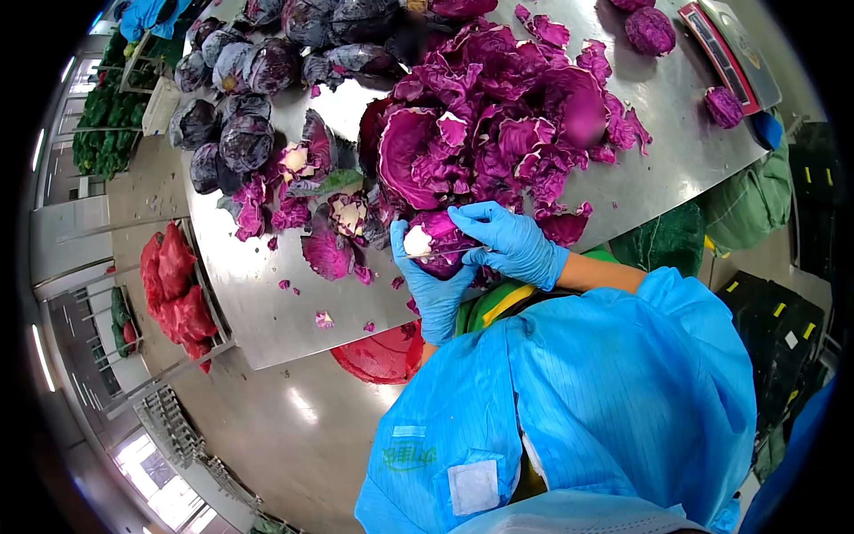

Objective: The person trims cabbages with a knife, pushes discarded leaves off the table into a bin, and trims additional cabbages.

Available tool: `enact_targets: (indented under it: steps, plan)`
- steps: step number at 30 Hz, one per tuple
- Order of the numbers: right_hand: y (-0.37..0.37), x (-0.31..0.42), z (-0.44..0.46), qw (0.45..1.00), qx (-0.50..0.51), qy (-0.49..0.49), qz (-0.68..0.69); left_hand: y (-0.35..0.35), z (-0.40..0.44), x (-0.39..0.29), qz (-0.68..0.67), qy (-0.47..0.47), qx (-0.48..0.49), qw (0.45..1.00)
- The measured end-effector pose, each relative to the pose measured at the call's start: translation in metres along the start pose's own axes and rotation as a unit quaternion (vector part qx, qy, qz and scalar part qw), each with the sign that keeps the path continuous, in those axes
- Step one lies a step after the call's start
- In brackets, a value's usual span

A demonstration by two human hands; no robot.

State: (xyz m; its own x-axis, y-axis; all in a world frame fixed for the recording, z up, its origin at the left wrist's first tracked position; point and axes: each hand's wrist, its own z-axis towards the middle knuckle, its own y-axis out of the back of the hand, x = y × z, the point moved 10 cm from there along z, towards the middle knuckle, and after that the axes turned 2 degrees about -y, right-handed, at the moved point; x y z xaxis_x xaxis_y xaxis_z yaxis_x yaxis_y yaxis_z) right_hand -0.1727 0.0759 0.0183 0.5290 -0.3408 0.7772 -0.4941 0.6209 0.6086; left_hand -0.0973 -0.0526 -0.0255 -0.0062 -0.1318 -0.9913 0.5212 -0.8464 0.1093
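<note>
My left hand [439, 298], in a blue glove, cups a red cabbage [452, 238] at the table's near edge. The cabbage's pale cut stem faces up and left. My right hand [514, 242], also gloved, is closed round a knife whose handle is hidden in the fingers. The thin knife blade [442, 254] lies across the cabbage beside the stem. Just beyond my hands rises a heap of loose purple cabbage leaves [498, 125]. Trimmed stem ends with leaves [347, 214] lie to the left of the held cabbage.
Untrimmed dark cabbages [246, 142] crowd the far left of the metal table [294, 320]. Peeled cabbages [650, 32] and a scale [734, 53] sit at the far right. A red tub [369, 354] stands below the near edge. Red sacks [176, 289] are on the left.
</note>
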Motion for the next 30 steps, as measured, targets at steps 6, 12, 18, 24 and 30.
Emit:
enact_targets:
  steps: [6,12,18,24,30]
  plan:
    - [0.003,-0.007,0.007,0.991,-0.014,-0.032,0.128,-0.001,0.004,-0.016,0.043,-0.008,-0.005,0.999]
    - [-0.01,-0.033,0.005,0.849,0.213,-0.289,0.387,-0.013,0.0,-0.019,-0.156,0.165,0.066,0.972]
    - [0.052,-0.039,0.025,0.81,0.019,-0.305,0.5,-0.009,-0.001,-0.025,-0.199,0.235,0.054,0.95]
    - [0.024,0.011,0.033,0.946,0.184,-0.085,0.253,-0.015,-0.005,-0.012,-0.21,0.286,0.106,0.929]
    - [0.002,-0.018,0.033,0.931,0.267,-0.11,0.224,-0.024,0.001,-0.018,-0.14,0.228,0.147,0.952]
